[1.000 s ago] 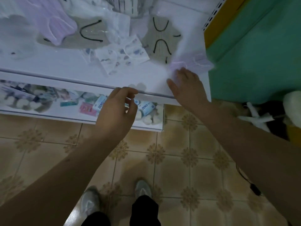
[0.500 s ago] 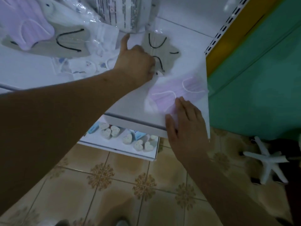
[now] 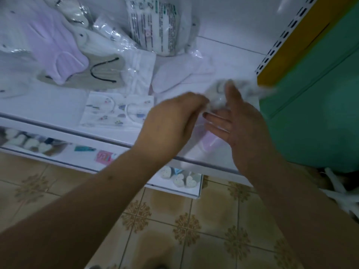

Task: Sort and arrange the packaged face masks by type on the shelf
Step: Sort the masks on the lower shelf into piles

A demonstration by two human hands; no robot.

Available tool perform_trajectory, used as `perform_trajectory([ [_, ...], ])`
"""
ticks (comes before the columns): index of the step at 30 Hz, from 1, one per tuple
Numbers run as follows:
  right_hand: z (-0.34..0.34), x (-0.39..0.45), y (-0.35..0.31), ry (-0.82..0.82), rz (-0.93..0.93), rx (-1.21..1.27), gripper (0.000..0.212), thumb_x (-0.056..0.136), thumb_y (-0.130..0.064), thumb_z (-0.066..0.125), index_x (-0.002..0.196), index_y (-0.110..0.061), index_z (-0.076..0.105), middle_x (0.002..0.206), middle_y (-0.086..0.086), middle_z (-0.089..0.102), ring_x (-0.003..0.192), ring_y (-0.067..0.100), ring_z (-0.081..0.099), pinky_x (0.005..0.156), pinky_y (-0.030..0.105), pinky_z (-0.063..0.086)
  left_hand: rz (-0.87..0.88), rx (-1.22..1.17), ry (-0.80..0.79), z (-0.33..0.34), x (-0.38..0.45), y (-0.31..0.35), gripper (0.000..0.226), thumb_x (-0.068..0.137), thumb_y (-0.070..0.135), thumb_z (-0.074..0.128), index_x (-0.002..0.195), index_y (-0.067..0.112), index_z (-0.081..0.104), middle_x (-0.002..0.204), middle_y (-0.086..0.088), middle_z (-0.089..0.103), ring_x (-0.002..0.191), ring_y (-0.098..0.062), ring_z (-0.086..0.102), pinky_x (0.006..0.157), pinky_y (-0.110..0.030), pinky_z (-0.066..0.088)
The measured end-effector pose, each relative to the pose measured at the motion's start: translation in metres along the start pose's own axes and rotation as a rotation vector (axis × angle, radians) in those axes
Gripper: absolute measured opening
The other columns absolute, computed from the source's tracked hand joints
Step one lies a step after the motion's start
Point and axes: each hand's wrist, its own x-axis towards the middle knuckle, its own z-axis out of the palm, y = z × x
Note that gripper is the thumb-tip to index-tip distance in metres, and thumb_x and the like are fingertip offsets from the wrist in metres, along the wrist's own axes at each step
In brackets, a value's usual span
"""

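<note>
Over the right end of the white shelf (image 3: 48, 101), my left hand (image 3: 172, 119) pinches a grey mask packet (image 3: 242, 87), which is blurred by motion and lifted off the surface. My right hand (image 3: 242, 129) is beside it with the palm open, fingers spread and thumb up against the packet. Under both hands a purple mask packet (image 3: 208, 142) lies at the shelf's front edge. Left of my hands lie a printed mask packet (image 3: 116, 111), a grey mask with black loops (image 3: 93, 74), purple masks (image 3: 54, 47) and a pale mask packet (image 3: 180, 76).
A large printed bag (image 3: 155, 26) stands at the back of the shelf. A lower shelf (image 3: 196, 191) holds heart-shaped items (image 3: 182, 179). A green wall (image 3: 310, 105) with a yellow strip bounds the right side. A white starfish-shaped object (image 3: 340, 191) lies on the tiled floor.
My left hand has drawn the grey mask packet from the back of the shelf toward the right end. My right hand has lifted off the purple packet and opened.
</note>
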Motion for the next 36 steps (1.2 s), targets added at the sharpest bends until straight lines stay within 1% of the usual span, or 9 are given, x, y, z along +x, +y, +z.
perform_trajectory([
  [4,-0.001,0.008,0.007,0.161,-0.007,-0.225,0.013,0.088,-0.022,0.07,0.095,-0.013,0.065,0.104,0.021,0.069,0.081,0.026,0.067,0.074,0.039,0.057,-0.023,-0.146,-0.22,-0.009,-0.034,-0.006,0.044,0.094,0.033,0.052,0.128,0.01,0.068,0.134,-0.006,0.063,0.128,-0.013,0.053,0.111,-0.013,0.033],
  [7,0.002,-0.001,0.017,0.016,-0.088,-0.33,0.021,0.084,-0.03,0.071,0.099,-0.015,0.069,0.1,0.021,0.069,0.092,0.036,0.068,0.08,0.058,0.056,-0.484,-0.454,-0.009,-0.029,-0.031,0.002,0.059,0.095,0.048,0.063,0.145,0.02,0.049,0.139,0.008,0.054,0.128,0.0,0.049,0.107,-0.012,0.038],
  [10,0.017,-0.009,0.018,-0.237,-0.095,-0.27,0.015,0.091,-0.02,0.066,0.105,-0.019,0.073,0.099,0.006,0.076,0.098,0.024,0.072,0.091,0.048,0.055,-0.932,-0.735,0.016,-0.043,-0.016,-0.001,0.064,0.087,0.048,0.071,0.141,0.024,0.048,0.125,0.015,0.063,0.103,0.003,0.064,0.077,-0.004,0.05],
  [15,0.053,0.0,0.007,-0.483,-0.102,-0.345,0.027,0.083,-0.019,0.065,0.109,-0.018,0.071,0.105,0.006,0.075,0.103,0.024,0.07,0.098,0.05,0.051,-1.119,-0.921,-0.006,-0.072,-0.021,-0.03,0.036,0.087,0.036,0.076,0.117,0.017,0.068,0.106,-0.004,0.078,0.097,-0.021,0.075,0.089,-0.041,0.061],
  [19,0.094,0.007,0.004,-0.592,-0.139,-0.368,0.019,0.094,-0.014,0.063,0.111,-0.005,0.066,0.101,0.015,0.073,0.092,0.023,0.069,0.087,0.041,0.055,-1.219,-1.124,0.164,-0.108,-0.032,-0.058,0.034,0.088,0.017,0.074,0.119,0.004,0.067,0.109,-0.013,0.077,0.099,-0.028,0.075,0.074,-0.035,0.063],
  [25,0.173,0.043,0.021,-0.141,-0.439,-0.785,0.045,0.089,-0.052,0.064,0.111,-0.012,0.064,0.092,-0.005,0.068,0.084,0.008,0.065,0.082,0.021,0.048,-1.391,-0.779,0.583,-0.16,-0.06,-0.111,0.026,0.088,0.024,0.076,0.107,0.014,0.062,0.094,-0.004,0.071,0.072,-0.014,0.069,0.053,-0.025,0.051],
  [29,0.221,0.06,0.036,0.002,-0.447,-0.895,0.067,0.081,-0.061,0.069,0.121,-0.01,0.052,0.106,0.001,0.062,0.096,0.018,0.062,0.08,0.028,0.049,-1.479,-0.723,0.713,-0.177,-0.083,-0.134,0.019,0.094,0.024,0.071,0.088,0.019,0.054,0.091,-0.004,0.063,0.08,-0.017,0.064,0.076,-0.034,0.058],
  [32,0.246,0.07,0.04,0.032,-0.462,-0.919,0.034,0.083,-0.045,0.072,0.103,-0.02,0.06,0.103,0.001,0.067,0.1,0.024,0.064,0.085,0.039,0.054,-1.477,-0.747,0.68,-0.179,-0.091,-0.143,0.016,0.096,0.016,0.067,0.086,0.018,0.054,0.097,-0.01,0.065,0.09,-0.027,0.067,0.095,-0.045,0.057],
  [36,0.258,0.072,0.018,0.192,-0.554,-0.641,0.006,0.087,-0.026,0.061,0.084,-0.025,0.057,0.085,-0.003,0.063,0.085,0.018,0.061,0.075,0.022,0.051,-1.445,-0.798,0.647,-0.186,-0.085,-0.147,0.015,0.099,0.014,0.062,0.087,0.018,0.054,0.104,-0.013,0.065,0.107,-0.035,0.066,0.097,-0.052,0.055],
])
